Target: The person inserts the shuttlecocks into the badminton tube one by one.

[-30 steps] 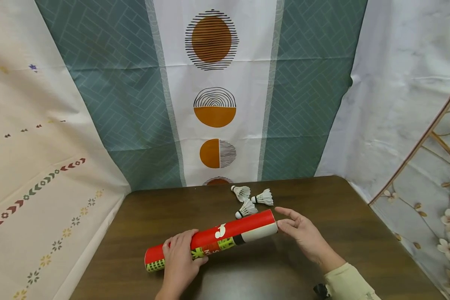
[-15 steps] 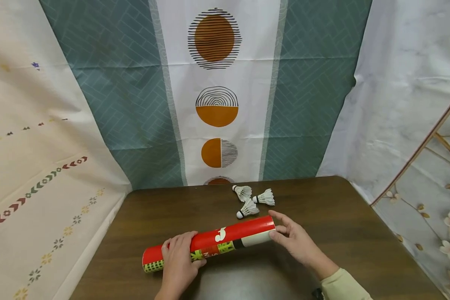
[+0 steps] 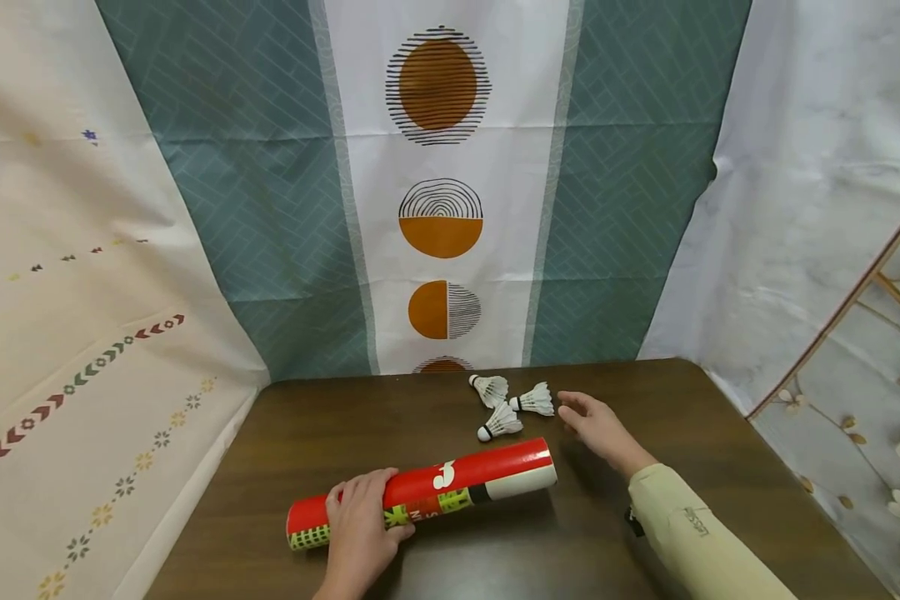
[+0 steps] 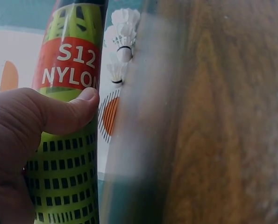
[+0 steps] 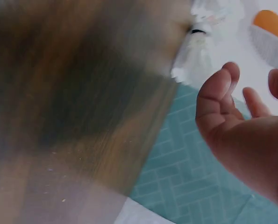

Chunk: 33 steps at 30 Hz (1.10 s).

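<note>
My left hand (image 3: 362, 525) grips a red, white and yellow-green shuttlecock tube (image 3: 495, 465) near its left part. The tube slants up to the right over the table, its right end raised. In the left wrist view the thumb (image 4: 66, 112) lies across the tube beside the printed words "S12 NYLON". My right hand (image 3: 600, 427) reaches out beyond the tube's right end, holding nothing, its fingers loosely bent. Just left of its fingertips lies a white shuttlecock (image 3: 534, 399). Two more, a back shuttlecock (image 3: 490, 389) and a front shuttlecock (image 3: 501, 422), lie close by.
The dark brown wooden table (image 3: 330, 433) ends at the back against a patterned curtain (image 3: 442, 325). A cream cloth (image 3: 120, 400) hangs on the left, a floral white cloth (image 3: 855, 392) on the right. A light sleeve (image 3: 690, 533) covers the right forearm.
My right hand first touched the tube's right end, then left it and moved back toward the shuttlecocks. My left hand keeps hold of the tube.
</note>
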### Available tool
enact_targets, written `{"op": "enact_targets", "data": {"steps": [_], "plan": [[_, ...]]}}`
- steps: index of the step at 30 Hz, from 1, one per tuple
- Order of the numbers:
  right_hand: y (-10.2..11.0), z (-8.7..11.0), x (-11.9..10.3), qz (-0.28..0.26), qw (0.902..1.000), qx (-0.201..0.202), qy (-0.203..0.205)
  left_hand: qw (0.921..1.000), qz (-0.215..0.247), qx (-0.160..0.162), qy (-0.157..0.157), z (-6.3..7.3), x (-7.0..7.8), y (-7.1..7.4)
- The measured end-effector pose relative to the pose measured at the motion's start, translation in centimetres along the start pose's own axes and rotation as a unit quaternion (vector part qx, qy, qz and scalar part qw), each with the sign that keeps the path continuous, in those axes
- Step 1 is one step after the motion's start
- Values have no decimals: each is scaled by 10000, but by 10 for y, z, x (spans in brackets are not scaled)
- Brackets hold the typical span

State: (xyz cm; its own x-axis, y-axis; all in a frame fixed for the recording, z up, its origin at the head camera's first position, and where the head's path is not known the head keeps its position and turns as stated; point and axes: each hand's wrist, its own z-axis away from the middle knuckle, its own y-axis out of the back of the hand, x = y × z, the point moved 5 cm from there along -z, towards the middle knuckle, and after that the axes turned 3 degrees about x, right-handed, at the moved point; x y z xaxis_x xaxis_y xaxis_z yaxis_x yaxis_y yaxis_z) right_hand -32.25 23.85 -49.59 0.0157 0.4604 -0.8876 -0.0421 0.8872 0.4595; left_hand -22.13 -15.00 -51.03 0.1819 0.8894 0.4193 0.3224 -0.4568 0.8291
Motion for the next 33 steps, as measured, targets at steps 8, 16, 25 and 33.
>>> {"op": "enact_targets", "data": {"steps": [8, 16, 25, 33], "plan": [[-14, -32, 12, 804, 9967, -87, 113, 9998, 77, -176, 90, 4, 2, -7], [-14, -30, 21, 900, 9957, 174, 126, 9996, 130, -210, 113, 8, 4, -11], [32, 20, 23, 477, 9945, 928, -13, 9997, 100, -162, 172, 4, 5, -8], [41, 70, 8, -700, 9957, 585, -184, 9999, 23, 67, 101, 0, 4, -3]]}}
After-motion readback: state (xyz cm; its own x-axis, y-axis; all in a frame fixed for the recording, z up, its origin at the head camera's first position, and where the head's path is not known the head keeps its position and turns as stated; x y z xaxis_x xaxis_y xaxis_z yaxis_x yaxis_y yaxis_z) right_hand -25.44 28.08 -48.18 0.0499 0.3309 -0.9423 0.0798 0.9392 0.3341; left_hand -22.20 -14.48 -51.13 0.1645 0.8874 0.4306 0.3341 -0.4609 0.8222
